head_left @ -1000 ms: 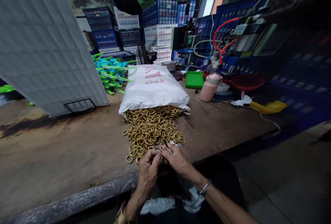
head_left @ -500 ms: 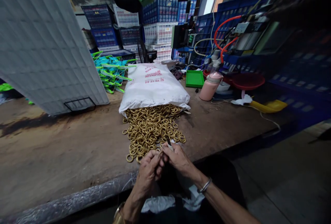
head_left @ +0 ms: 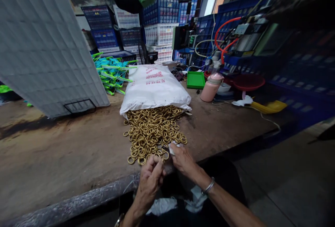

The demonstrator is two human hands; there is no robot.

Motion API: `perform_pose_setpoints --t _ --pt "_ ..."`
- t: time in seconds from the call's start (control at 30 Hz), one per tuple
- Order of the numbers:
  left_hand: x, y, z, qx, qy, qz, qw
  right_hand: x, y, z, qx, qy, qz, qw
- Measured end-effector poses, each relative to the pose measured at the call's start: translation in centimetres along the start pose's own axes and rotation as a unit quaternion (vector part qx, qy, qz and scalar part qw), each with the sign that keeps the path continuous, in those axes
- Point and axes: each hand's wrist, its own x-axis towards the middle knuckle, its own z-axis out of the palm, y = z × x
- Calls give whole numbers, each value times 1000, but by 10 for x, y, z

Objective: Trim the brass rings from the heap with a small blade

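A heap of gold-coloured rings (head_left: 153, 132) spills from the open end of a white sack (head_left: 155, 86) onto the worn wooden bench (head_left: 65, 153). My left hand (head_left: 150, 181) is curled shut at the bench's near edge, fingers pinched on something small I cannot make out. My right hand (head_left: 183, 159) rests at the near edge of the ring heap, closed round a small dark-tipped tool with a whitish bit (head_left: 171, 147) showing at the fingertips. A bangle sits on my right wrist.
A grey quilted panel (head_left: 47, 45) leans at the left. Behind the sack lie green and blue plastic pieces (head_left: 112, 73), a green tray (head_left: 196, 79), a pink bottle (head_left: 211, 87), a red bowl (head_left: 248, 82) and stacked crates (head_left: 161, 35). A machine with red hoses (head_left: 235, 38) stands at the right.
My hands have drawn apart: the left has pulled back toward me and the right has reached forward to the edge of the ring heap.
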Motion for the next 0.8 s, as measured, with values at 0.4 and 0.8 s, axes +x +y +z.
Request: perform_pose_setpoints --t 0.4,0.8 --pt "-4 -9 -8 -172 -5 -76 982 11 2 4 13 72 13 997" --pt "2 -15 -16 -269 6 -120 956 19 -4 11 -46 65 3 997"
